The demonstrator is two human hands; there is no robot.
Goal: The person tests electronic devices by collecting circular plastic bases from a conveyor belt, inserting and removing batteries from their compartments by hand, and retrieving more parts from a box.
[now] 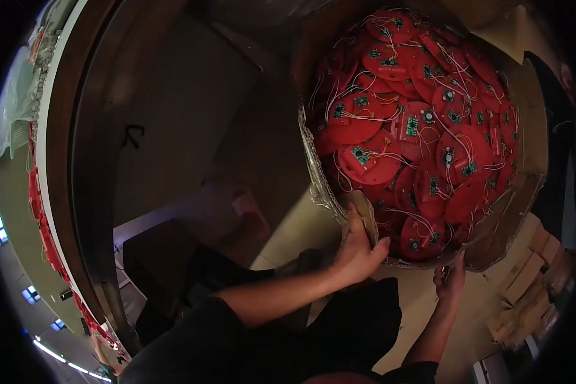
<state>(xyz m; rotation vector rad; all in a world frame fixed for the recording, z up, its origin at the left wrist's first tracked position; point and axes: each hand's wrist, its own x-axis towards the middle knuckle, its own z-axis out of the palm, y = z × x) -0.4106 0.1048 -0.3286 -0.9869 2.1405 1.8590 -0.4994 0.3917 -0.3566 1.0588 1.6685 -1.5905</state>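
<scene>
A large cardboard box (pixel 532 137) fills the upper right, heaped with round red plastic discs (pixel 383 160). Small green circuit boards (pixel 360 155) and thin wires are fixed to many of the discs. My left hand (pixel 357 253) grips the box's near rim, its thumb and fingers around a folded flap (pixel 365 211). Farther right, my right hand (pixel 451 280) is closed on the lower edge of the same box. Part of its grip is hidden under the rim.
Folded cardboard pieces (pixel 525 281) lie stacked on the floor at the right. Along the left runs a bench edge (pixel 51 153) with red parts (pixel 45 237) in a row beyond it. A pinkish object (pixel 249 211) sits in shadow under the bench.
</scene>
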